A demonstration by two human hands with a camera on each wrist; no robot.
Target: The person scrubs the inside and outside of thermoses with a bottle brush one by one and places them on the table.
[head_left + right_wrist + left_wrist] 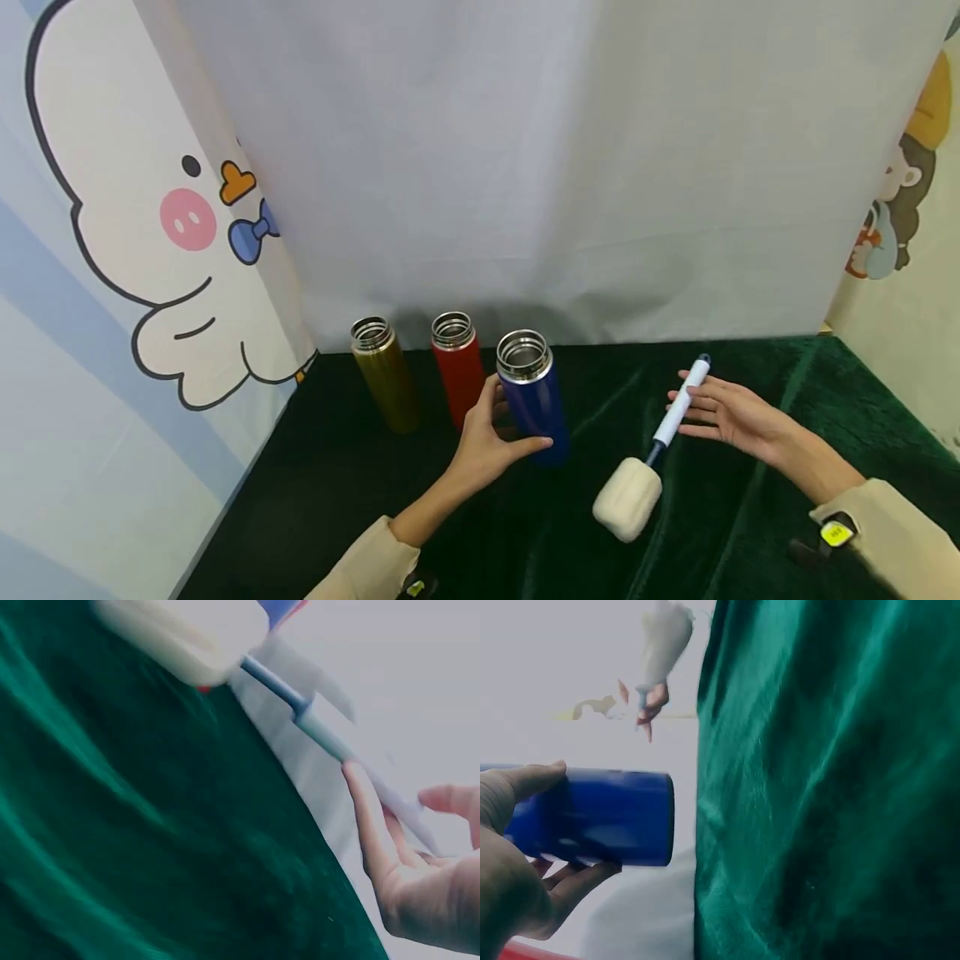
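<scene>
A blue bottle [534, 408] with a bare steel mouth stands upright, without a lid. My left hand [483, 437] grips it from its left side, thumb across the front and fingers behind. In the left wrist view, a gap shows between the bottle's base [667, 819] and the green cloth. To the right, my right hand [738, 421] holds a bottle brush [628, 498] by its white handle, between the thumb and loosely extended fingers. The brush's thick cream sponge head [199, 637] points down toward me; part of the handle is hidden by fingers.
A red bottle [459, 371] and a gold bottle [386, 379], both uncapped, stand left of the blue one. Dark green cloth [750, 517] covers the table. A white curtain [562, 167] hangs along the back edge, and a cartoon-printed wall [112, 333] borders the left.
</scene>
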